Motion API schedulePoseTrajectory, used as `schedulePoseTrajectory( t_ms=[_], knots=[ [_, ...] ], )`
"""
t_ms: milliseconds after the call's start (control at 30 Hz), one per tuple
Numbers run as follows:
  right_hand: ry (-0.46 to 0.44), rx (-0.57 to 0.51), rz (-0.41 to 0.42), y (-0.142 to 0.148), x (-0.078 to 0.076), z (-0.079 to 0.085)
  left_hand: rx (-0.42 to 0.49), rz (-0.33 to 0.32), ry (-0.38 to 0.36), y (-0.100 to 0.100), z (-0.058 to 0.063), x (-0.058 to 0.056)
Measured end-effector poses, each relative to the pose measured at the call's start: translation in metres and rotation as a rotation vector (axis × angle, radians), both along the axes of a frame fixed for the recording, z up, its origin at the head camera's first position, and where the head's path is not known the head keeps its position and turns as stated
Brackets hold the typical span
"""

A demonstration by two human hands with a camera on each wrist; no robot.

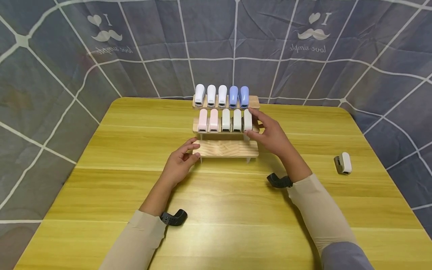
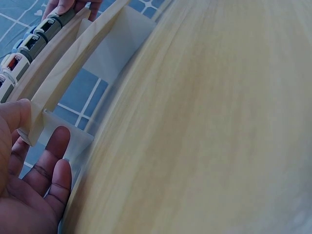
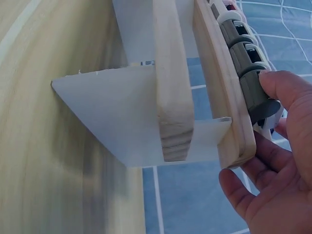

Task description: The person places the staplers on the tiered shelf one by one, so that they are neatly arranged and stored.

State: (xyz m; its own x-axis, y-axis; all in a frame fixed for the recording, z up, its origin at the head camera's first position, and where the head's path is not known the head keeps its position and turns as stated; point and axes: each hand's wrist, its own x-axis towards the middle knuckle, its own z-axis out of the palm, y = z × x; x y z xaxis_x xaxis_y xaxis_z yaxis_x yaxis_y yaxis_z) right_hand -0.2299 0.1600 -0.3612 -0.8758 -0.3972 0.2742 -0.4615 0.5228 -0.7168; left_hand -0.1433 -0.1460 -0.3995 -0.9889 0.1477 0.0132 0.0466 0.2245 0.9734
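A three-tier wooden rack (image 1: 229, 149) on pale supports stands toward the back of the table. My left hand (image 1: 180, 163) pinches the left end of its bare lowest board; in the left wrist view the thumb lies on the board end and other fingers extend below. With thumb and fingers my right hand (image 1: 272, 135) holds the rightmost white-and-grey mini stapler (image 1: 248, 119) on the middle board. The right wrist view shows the thumb on the stapler's grey base (image 3: 252, 90), other fingers around the board's end. Beside it sit other white staplers (image 1: 237, 120) and two pink staplers (image 1: 203, 120).
White staplers (image 1: 211, 94) and two blue staplers (image 1: 233, 96) line the top board. A loose white-and-grey stapler (image 1: 345, 162) stands on the wooden table (image 1: 222, 225) at the right. Grey-blue patterned cloth (image 1: 212, 33) hangs behind and along both sides.
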Motion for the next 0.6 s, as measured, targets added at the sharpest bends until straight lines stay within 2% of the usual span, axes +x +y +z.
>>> schedulePoseTrajectory(
  t_ms=[167, 267, 500, 600],
  knots=[
    [-0.009, -0.054, 0.021, 0.007, 0.004, 0.002, -0.009, 0.001, -0.003, 0.001, 0.001, 0.000],
    [-0.025, -0.079, 0.006, 0.020, 0.010, 0.002, -0.013, 0.002, -0.003, 0.001, 0.000, 0.000],
    [-0.008, 0.006, -0.105, 0.085, 0.039, 0.002, -0.020, 0.001, -0.004, 0.001, 0.000, 0.000],
    [-0.008, 0.050, -0.182, 0.118, 0.054, -0.001, -0.015, -0.002, -0.001, 0.000, 0.000, 0.000]
  ],
)
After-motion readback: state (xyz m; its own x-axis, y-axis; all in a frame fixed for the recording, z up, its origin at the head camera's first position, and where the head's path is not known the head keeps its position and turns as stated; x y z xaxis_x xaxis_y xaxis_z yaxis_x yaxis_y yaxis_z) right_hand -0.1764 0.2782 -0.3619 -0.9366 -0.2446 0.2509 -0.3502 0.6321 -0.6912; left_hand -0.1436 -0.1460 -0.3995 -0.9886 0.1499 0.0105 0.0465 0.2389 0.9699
